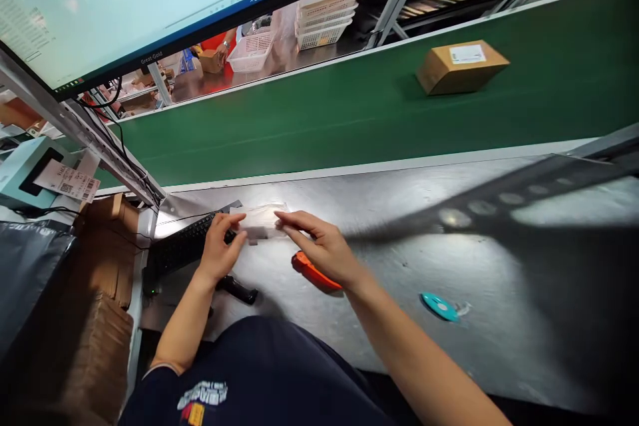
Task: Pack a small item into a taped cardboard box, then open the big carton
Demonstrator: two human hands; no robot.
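Observation:
A small pale, see-through packet (262,218) is stretched between my two hands above the metal table. My left hand (220,247) is at its left end, with curved fingers touching the edge. At the right end, the thumb and forefinger of my right hand (322,243) pinch the packet. What is inside it is too blurred to make out. Beneath my right hand lies an orange object (314,273), partly covered by it. A black keyboard (184,239) sits behind my left hand, and a black handle, perhaps a scanner's (239,290), is close to my left forearm.
A teal oval tool (439,307) lies on the metal table (379,293) to the right. Beyond runs a green conveyor belt (299,113) carrying a cardboard box (462,68). A monitor (164,6) hangs overhead. A label printer (32,170) and cartons (100,339) stand left. Another person's hand (222,53) shows across the belt.

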